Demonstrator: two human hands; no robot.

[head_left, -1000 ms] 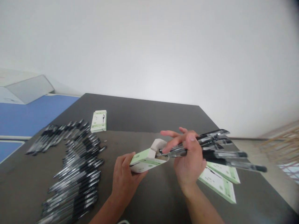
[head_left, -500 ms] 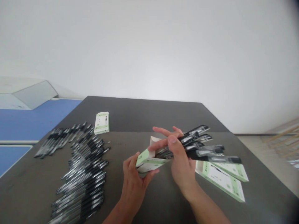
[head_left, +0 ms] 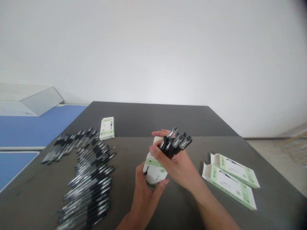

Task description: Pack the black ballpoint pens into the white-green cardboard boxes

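My left hand is closed around the lower part of a white and green pen box, which is tilted over the table. At the box's upper end, my right hand wraps round a bundle of black-capped clear pens, caps up and leaning right. The lower ends of these pens are hidden by my right hand and the box, so how deep they sit cannot be seen. A raised white flap shows behind the right fingers.
Many loose pens lie in a long pile on the dark table at left. A small stack of pen boxes stands beyond them. Two open-ended boxes lie at right. Past the left edge are a blue surface and a white carton.
The bundle of pens has swung from lying out to the right to a steeper, more gathered position above the box. The box is tilted more upright, its printed face turned toward me.
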